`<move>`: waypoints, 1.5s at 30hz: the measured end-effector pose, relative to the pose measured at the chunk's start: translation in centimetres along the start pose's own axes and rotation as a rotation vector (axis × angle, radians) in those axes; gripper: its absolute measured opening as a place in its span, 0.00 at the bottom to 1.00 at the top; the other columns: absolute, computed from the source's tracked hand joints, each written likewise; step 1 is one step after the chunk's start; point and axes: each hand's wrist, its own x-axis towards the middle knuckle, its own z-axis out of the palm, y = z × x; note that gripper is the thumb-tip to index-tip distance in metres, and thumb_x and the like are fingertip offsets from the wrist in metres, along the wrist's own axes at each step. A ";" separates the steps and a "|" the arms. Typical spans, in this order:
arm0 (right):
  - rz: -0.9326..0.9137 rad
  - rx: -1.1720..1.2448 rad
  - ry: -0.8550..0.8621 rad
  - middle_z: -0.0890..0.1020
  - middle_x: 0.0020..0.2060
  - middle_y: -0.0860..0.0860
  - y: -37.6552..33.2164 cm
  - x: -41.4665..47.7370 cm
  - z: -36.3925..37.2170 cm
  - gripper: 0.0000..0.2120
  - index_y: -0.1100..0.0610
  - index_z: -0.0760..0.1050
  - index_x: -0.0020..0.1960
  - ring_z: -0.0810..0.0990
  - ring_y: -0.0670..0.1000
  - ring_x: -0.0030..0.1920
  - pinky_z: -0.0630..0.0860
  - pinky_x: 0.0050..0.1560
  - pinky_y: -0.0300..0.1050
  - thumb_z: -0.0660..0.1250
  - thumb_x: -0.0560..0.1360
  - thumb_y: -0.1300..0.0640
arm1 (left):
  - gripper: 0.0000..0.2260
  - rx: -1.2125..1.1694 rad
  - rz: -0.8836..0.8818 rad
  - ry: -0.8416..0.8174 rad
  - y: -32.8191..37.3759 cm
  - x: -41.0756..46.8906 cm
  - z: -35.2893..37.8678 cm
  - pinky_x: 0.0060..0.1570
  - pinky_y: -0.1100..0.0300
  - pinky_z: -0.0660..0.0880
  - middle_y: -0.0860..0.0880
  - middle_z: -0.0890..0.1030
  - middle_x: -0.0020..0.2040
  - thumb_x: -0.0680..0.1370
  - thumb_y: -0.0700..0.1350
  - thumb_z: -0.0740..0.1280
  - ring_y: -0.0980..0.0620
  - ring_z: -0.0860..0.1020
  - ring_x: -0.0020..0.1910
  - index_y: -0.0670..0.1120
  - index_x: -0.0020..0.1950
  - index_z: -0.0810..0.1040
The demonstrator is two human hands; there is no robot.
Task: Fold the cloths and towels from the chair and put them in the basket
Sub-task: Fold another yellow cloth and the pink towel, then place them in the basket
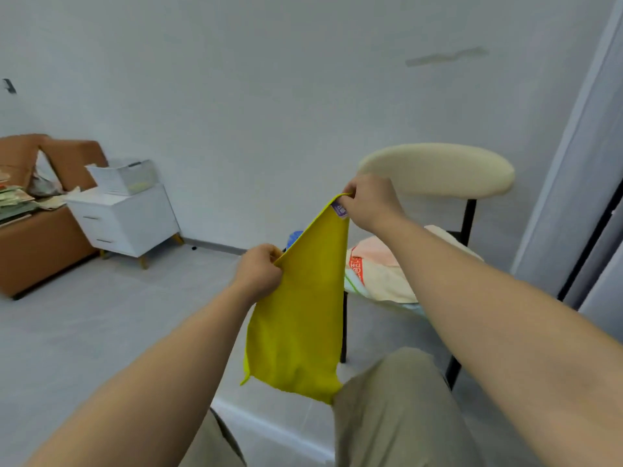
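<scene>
Brown upholstery fills the far left, a low sofa (40, 237) with papers (15, 202) heaped on its seat. Just beside it stands a white bedside cabinet (124, 220) with a pale box (123, 175) on top. Nearer the middle, the left hand (259, 272) has its fingers curled tight, pinching one corner of a yellow cloth (300, 315). The cloth is held up in the air in front of the chair (438, 170), its top edge slanting upward to the right and the rest hanging loose down to the person's khaki trousers (387, 416). A scrap of blue fabric (295, 236) peeks out behind that edge. The right hand (371, 203), higher up, pinches the other corner next to a small purple label (339, 209). Behind the right forearm, a cream and peach towel (377, 274) with red lettering lies bunched on the chair seat, under the padded cream backrest on black legs.
</scene>
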 end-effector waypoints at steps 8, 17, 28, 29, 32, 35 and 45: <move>0.338 0.165 -0.001 0.81 0.43 0.58 3.3 -2.5 11.5 0.07 0.61 0.79 0.44 0.79 0.62 0.49 0.69 0.42 0.45 0.66 0.73 0.57 | 0.10 0.213 -0.286 0.011 -14.8 1.4 2.8 0.40 0.54 0.70 0.40 0.80 0.43 0.80 0.43 0.60 0.40 0.76 0.44 0.43 0.41 0.75; 0.459 0.120 -0.277 0.81 0.50 0.66 5.4 -1.8 22.8 0.13 0.65 0.78 0.47 0.78 0.63 0.52 0.69 0.47 0.49 0.62 0.78 0.56 | 0.08 -0.704 -0.579 0.086 -19.5 5.3 5.3 0.36 0.48 0.78 0.38 0.82 0.42 0.76 0.44 0.71 0.43 0.80 0.38 0.39 0.49 0.80; 0.568 0.239 -0.420 0.81 0.39 0.61 6.4 0.7 30.8 0.14 0.64 0.77 0.44 0.82 0.61 0.42 0.79 0.49 0.58 0.62 0.75 0.52 | 0.15 -1.169 -0.678 -0.209 -18.6 11.1 6.6 0.37 0.65 0.79 0.42 0.83 0.41 0.77 0.24 0.59 0.50 0.81 0.40 0.37 0.57 0.78; 0.563 0.247 -0.403 0.81 0.37 0.59 6.5 1.0 31.2 0.13 0.62 0.76 0.42 0.82 0.59 0.40 0.79 0.51 0.58 0.63 0.75 0.52 | 0.13 -1.189 -0.679 -0.178 -18.4 11.5 6.7 0.38 0.66 0.80 0.43 0.83 0.40 0.77 0.25 0.60 0.51 0.81 0.39 0.37 0.54 0.78; 0.581 0.330 -0.406 0.83 0.42 0.55 6.9 1.2 32.0 0.06 0.54 0.75 0.43 0.85 0.56 0.42 0.84 0.45 0.57 0.67 0.75 0.53 | 0.07 -1.213 -0.682 -0.059 -18.6 12.3 7.1 0.47 0.64 0.80 0.44 0.83 0.40 0.77 0.27 0.64 0.53 0.83 0.37 0.37 0.49 0.78; 0.573 0.384 -0.443 0.82 0.45 0.56 6.7 0.9 32.0 0.07 0.50 0.70 0.48 0.85 0.54 0.38 0.84 0.34 0.50 0.68 0.76 0.58 | 0.06 -1.188 -0.655 0.023 -19.0 12.7 7.8 0.40 0.65 0.81 0.44 0.83 0.39 0.77 0.29 0.66 0.54 0.83 0.34 0.38 0.45 0.78; 0.460 0.489 -0.577 0.86 0.37 0.52 4.7 1.0 30.9 0.09 0.52 0.82 0.45 0.86 0.53 0.35 0.85 0.45 0.55 0.65 0.76 0.62 | 0.04 -0.660 -0.422 0.161 -19.2 12.5 8.0 0.39 0.53 0.80 0.43 0.83 0.46 0.78 0.39 0.70 0.47 0.81 0.43 0.48 0.47 0.80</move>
